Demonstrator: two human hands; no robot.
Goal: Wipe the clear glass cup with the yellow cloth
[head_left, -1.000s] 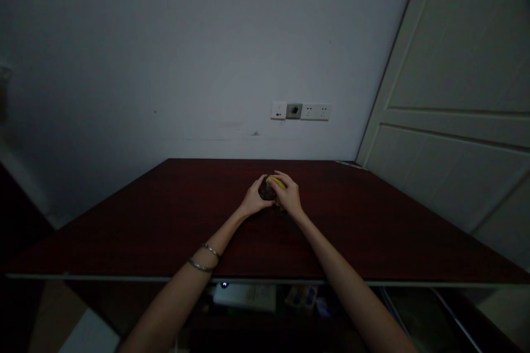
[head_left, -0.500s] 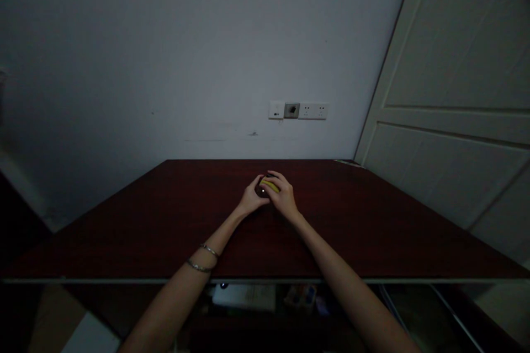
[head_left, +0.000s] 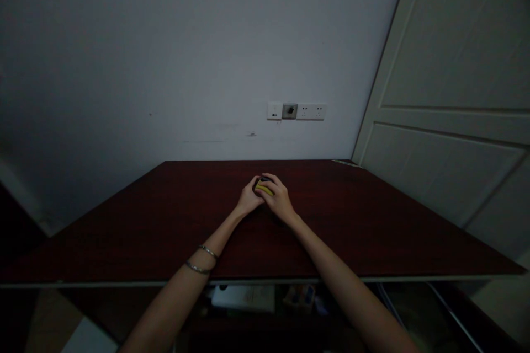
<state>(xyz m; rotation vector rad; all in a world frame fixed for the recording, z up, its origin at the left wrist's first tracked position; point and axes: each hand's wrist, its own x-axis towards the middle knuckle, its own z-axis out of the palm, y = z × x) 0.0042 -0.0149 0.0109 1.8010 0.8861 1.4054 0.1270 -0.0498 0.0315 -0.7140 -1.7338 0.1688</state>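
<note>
Over the middle of the dark red table (head_left: 165, 220), my two hands meet around a small, dark, rounded object (head_left: 257, 182). My left hand (head_left: 247, 199) is closed round its left side. In my right hand (head_left: 280, 201) is a small yellow piece (head_left: 265, 190), like a sponge or folded cloth, pressed against the dark object. Fingers hide most of both things, so their exact kind cannot be made out. Two bracelets (head_left: 197, 268) circle my left forearm.
A pale wall (head_left: 207, 66) with a row of sockets (head_left: 304, 111) stands behind the table. To the right is a white panelled door (head_left: 447, 121). Below the table's front edge (head_left: 103, 283) lie a white box-like thing (head_left: 244, 298) and colourful small items (head_left: 300, 296).
The yellow piece and my right hand have shifted slightly left and down over the dark object, covering more of its front. My left hand keeps its hold. The view has shifted slightly.
</note>
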